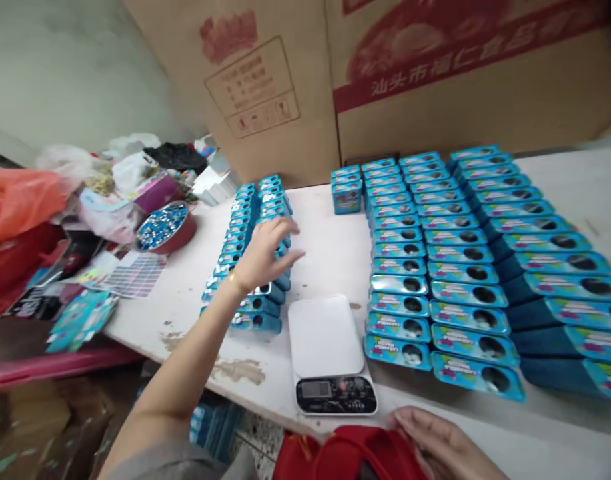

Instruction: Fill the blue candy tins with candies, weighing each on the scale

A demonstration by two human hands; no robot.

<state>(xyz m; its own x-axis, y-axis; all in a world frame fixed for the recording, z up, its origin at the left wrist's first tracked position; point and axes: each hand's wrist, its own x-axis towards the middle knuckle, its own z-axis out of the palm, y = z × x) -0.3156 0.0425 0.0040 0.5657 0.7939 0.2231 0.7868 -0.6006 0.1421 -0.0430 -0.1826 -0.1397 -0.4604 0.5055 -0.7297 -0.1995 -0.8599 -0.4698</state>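
My left hand (271,250) reaches over the left group of blue boxes (258,303), its thumb and fingers apart with nothing visible between them. These small boxes stand in two close rows, each with a round dark window on top. At the bottom edge, my right hand (438,433) has its fingers curled at the side of a red bag (355,447), seemingly gripping its edge; part of the grip is hidden. Between the hands lies a white kitchen scale (328,340) with a black control panel and a bare platform.
Long rows of similar blue boxes (455,273) fill the right side. Large cardboard cartons (285,153) stand behind. At left are a red bowl (178,233) of shiny blue-silver pieces, plastic bags (130,170) and flat teal cartons (80,320). The worn table edge (240,370) runs in front.
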